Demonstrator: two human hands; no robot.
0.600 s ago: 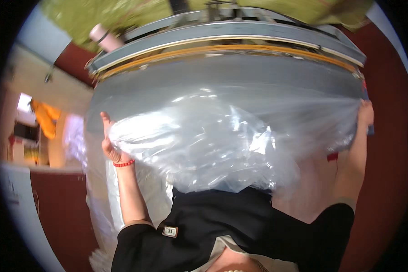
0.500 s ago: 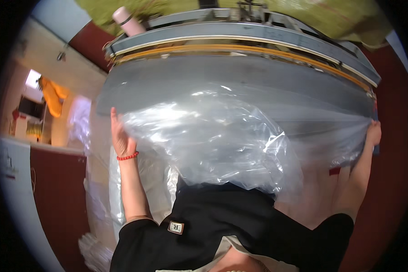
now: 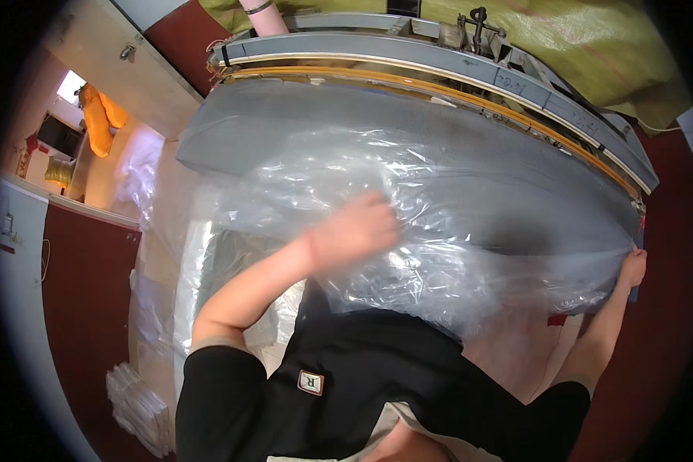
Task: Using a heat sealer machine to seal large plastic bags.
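Observation:
A large sheet of clear plastic film (image 3: pixel 431 223), creased and shiny, spreads over a grey worktop (image 3: pixel 300 104) and hangs off its near edge toward my body. At the far right, my right hand (image 3: pixel 633 268) is closed on the edge of the film, fingers pinched together near the worktop's corner. My left hand (image 3: pixel 358 231) is over the middle of the film, smeared by motion. Its fingers are too blurred to show whether they hold or only touch the plastic.
Behind the worktop runs a long metal bar (image 3: pixel 362 52) with an orange strip (image 3: pixel 346 75) below it. A pink cylinder (image 3: pixel 266 19) stands at the back left. Yellow-green woven sacking (image 3: pixel 577 46) lies beyond. Folded clear plastic (image 3: pixel 140 408) rests on the floor at lower left.
My left hand has swept from the worktop's left side to the middle of the film. My right hand keeps its pinch on the film's edge. The view has shifted slightly.

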